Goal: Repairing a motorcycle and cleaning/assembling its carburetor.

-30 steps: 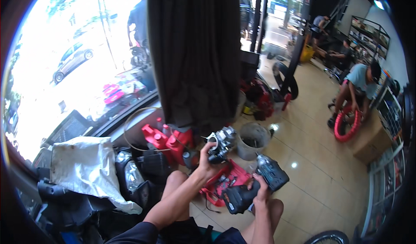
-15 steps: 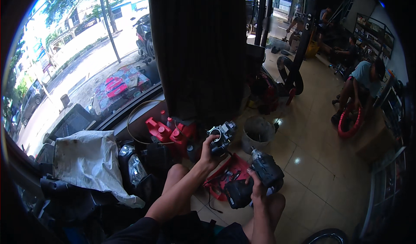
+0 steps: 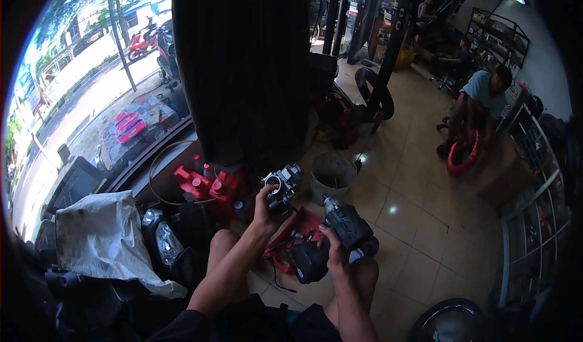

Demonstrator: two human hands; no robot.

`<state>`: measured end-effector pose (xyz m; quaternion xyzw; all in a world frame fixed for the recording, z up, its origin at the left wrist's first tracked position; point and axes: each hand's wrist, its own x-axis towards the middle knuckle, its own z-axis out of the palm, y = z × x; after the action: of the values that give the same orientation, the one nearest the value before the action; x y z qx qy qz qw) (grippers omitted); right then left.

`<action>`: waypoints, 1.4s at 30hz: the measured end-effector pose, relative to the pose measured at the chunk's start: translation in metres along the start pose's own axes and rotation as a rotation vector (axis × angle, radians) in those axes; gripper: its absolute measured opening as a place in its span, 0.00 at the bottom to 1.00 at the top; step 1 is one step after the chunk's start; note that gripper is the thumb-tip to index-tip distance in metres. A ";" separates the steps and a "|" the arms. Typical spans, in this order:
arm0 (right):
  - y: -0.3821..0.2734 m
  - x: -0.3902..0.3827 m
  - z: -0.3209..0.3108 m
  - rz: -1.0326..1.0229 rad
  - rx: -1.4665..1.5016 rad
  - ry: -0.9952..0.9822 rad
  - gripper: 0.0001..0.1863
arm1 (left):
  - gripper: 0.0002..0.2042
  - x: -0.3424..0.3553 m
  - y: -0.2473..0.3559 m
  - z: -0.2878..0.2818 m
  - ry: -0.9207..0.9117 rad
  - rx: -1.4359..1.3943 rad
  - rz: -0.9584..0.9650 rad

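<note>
My left hand (image 3: 263, 209) is wrapped round a metal carburetor-like part (image 3: 286, 183), its round bore turned up toward me. A dark cordless impact wrench (image 3: 351, 226) is gripped by the handle in my right hand (image 3: 334, 250). The wrench's nose points up and away, toward the bucket, and stays apart from the metal part. Under and between my hands lies a red tray (image 3: 276, 248) with small parts or tools in it, too dim to name. A cable (image 3: 277, 275) hangs or lies beside the tray. My fingertips behind both things are partly hidden.
Beyond my hands stands a pale bucket (image 3: 328, 187). Red jugs (image 3: 221, 190) are at the left, near headlights (image 3: 167, 242) and a white sheet (image 3: 100, 236). A person (image 3: 486, 93) at the right handles a red tyre (image 3: 464, 160). A wheel (image 3: 449, 318) lies at the lower right.
The whole view has swung, so the surroundings and my hands sit farther left in the picture. Both hands keep hold of the same things. A red motorbike now shows on the street.
</note>
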<state>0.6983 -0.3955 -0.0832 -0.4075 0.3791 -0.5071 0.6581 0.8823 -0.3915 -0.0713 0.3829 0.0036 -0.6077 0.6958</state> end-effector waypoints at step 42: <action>0.014 0.005 -0.012 0.020 0.009 -0.029 0.07 | 0.18 0.010 -0.016 0.001 0.059 0.136 -0.089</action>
<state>0.6932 -0.3998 -0.1012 -0.4080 0.3714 -0.4961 0.6705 0.8709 -0.3998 -0.0840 0.4464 -0.0003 -0.6252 0.6402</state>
